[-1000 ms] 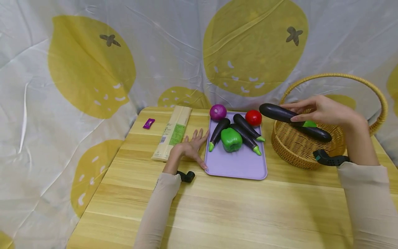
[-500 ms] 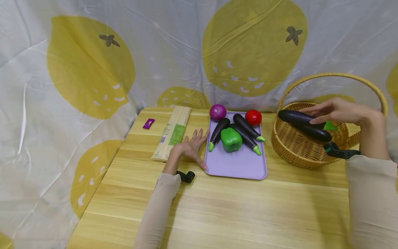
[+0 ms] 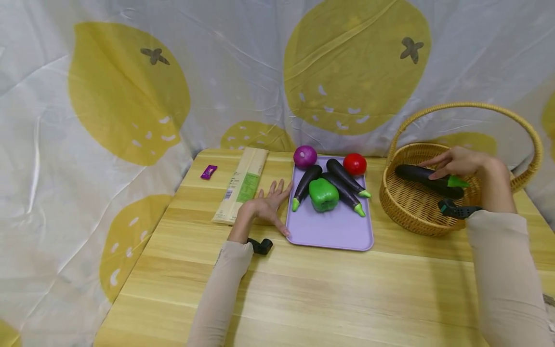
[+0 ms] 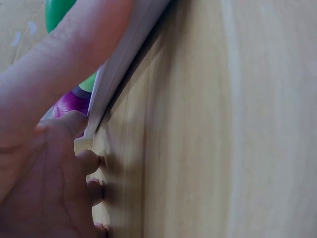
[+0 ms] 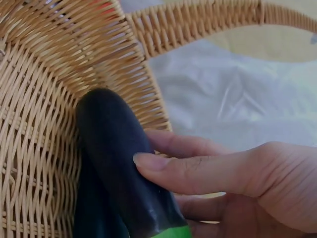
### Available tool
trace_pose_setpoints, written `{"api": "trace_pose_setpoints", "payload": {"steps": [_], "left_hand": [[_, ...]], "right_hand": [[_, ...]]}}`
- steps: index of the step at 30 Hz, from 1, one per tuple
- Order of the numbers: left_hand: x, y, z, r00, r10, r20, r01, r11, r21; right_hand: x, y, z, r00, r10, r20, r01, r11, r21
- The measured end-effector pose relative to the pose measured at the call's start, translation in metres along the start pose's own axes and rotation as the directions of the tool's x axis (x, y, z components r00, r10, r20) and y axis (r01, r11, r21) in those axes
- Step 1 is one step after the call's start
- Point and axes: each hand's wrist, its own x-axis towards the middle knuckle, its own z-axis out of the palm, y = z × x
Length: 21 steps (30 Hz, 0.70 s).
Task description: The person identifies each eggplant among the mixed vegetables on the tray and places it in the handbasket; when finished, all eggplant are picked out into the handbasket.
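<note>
Glossy dark skin marks the eggplant [image 3: 418,174] as smooth and probably slippery; it looks stiff and light, likely a plastic toy, so you should grip it near the green cap where your fingers already sit. Nearest you, your left hand [image 3: 267,205] lies flat and open on the wooden table [image 3: 329,289], its thumb against the purple tray [image 3: 334,231]. Farther off, your right hand [image 3: 459,163] pinches the eggplant, holding it low inside the wicker basket [image 3: 412,212], above a second eggplant [image 3: 446,192].

Staged tabletop recording setup: lemon-print cloth backdrop [image 3: 173,96] draped behind wooden table [image 3: 325,299], toy vegetables on purple tray [image 3: 334,231], wicker basket [image 3: 412,212].
</note>
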Motion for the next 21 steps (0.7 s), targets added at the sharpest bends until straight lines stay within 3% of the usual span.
{"api": "trace_pose_setpoints", "payload": {"steps": [4, 15, 21], "left_hand": [[0.0, 0.003, 0.0, 1.0, 0.007, 0.012, -0.007, 1.0, 0.006], [-0.002, 0.002, -0.001, 1.0, -0.004, 0.003, 0.004, 1.0, 0.01], [-0.001, 0.002, -0.001, 1.0, -0.002, 0.003, 0.002, 1.0, 0.011]], "right_hand": [[0.005, 0.009, 0.006, 1.0, 0.018, 0.025, -0.02, 0.996, 0.082], [0.015, 0.01, 0.016, 0.996, -0.025, -0.091, 0.032, 0.996, 0.081], [0.017, 0.009, 0.018, 0.995, -0.024, -0.093, 0.033, 0.995, 0.093]]}}
